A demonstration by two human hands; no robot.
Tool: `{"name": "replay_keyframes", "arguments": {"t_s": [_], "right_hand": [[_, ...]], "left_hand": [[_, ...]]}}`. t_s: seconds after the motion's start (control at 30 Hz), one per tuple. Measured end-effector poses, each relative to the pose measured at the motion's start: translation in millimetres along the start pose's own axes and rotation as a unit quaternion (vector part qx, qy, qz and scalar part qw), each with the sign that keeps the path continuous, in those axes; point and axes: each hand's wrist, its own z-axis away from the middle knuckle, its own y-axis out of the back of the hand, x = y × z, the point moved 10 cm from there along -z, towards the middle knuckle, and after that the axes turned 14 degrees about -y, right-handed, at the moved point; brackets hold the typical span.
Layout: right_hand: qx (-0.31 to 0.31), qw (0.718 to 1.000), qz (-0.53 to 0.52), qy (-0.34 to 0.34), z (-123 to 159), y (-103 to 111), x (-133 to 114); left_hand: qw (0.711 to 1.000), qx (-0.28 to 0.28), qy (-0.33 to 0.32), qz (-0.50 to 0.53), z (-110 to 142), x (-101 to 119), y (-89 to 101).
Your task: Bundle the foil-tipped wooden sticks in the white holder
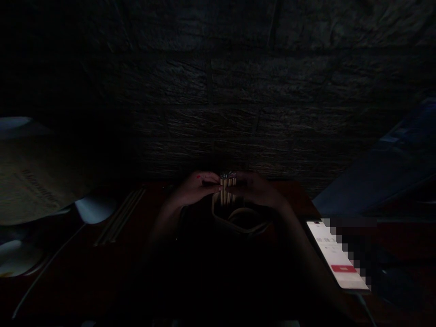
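A bundle of several slim, yellowish sticks with shiny tips (227,193) stands upright at the centre; it is too dark to tell their kind. My left hand (197,188) grips the bundle from the left, thumb across its front. From the other side my right hand (259,188) closes on it, its fingers mostly in shadow. Just below the hands, a dark open container with a pale rim (235,226) surrounds the sticks' lower ends. Whether those ends touch its bottom is hidden.
Several similar thin sticks (122,215) lie on the reddish-brown table (75,272) to the left. Beyond them are a tan printed bag (37,181) and a white cable (51,263). A lit phone (335,254) lies at right, near a bluish sheet (381,168). A stone-patterned wall (211,91) rises behind.
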Motion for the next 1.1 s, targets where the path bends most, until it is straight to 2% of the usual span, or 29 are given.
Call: {"name": "replay_keyframes", "arguments": {"t_s": [0.2, 0.47, 0.97, 1.1], "right_hand": [[0.028, 0.999, 0.032, 0.021, -2.6, 1.6, 3.1], [0.044, 0.997, 0.057, 0.009, -1.1, 2.2, -2.2], [0.027, 0.999, 0.039, 0.027, 0.4, 3.4, 0.3], [0.028, 0.998, 0.046, 0.021, 0.3, 3.3, 0.5]], "left_hand": [[1.0, -0.013, -0.019, -0.009, -0.7, 2.4, -2.1], [1.0, -0.002, -0.023, -0.02, -0.6, 1.7, -0.9], [1.0, -0.014, -0.007, -0.012, -0.8, 3.3, -3.9], [1.0, -0.002, -0.011, -0.029, -0.6, 6.5, -0.7]]}}
